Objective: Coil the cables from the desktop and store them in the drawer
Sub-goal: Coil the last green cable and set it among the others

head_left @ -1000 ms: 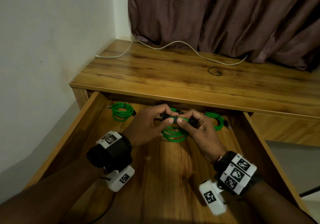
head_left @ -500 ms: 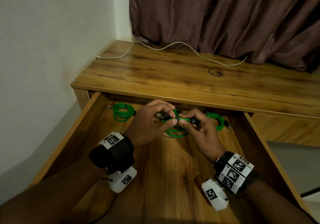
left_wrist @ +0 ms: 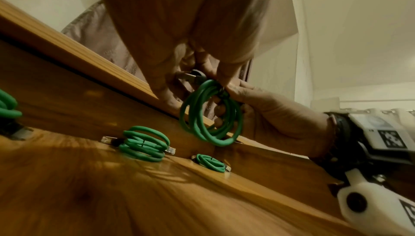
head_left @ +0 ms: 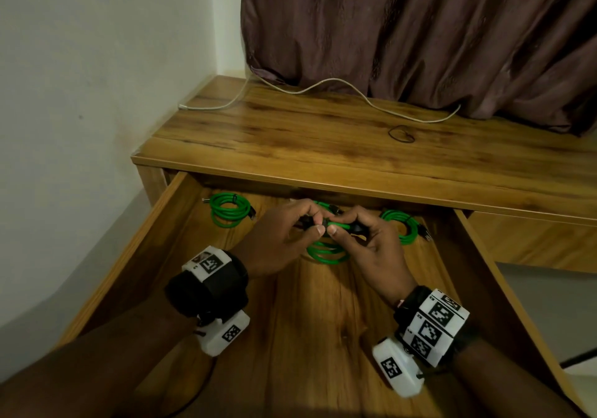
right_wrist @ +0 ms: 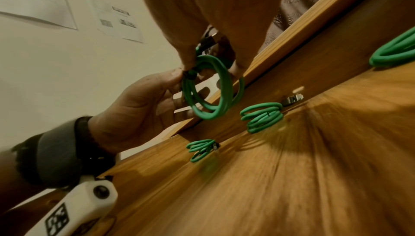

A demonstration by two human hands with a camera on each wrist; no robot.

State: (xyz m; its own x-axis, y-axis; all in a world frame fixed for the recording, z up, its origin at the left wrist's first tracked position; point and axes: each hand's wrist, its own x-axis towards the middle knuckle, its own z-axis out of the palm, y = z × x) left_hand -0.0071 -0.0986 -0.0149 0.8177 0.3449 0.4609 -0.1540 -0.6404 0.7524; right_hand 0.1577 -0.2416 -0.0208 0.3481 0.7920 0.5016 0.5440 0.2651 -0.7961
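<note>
A coiled green cable is pinched at its top by the fingers of the left hand and right hand, held mid-frame above the open drawer. Should the pinch slip, the loops would likely spring apart.

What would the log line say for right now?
left hand: pinching green cable coil | right hand: pinching same coil | coil: held above drawer | white cable: uncoiled on desktop
</note>
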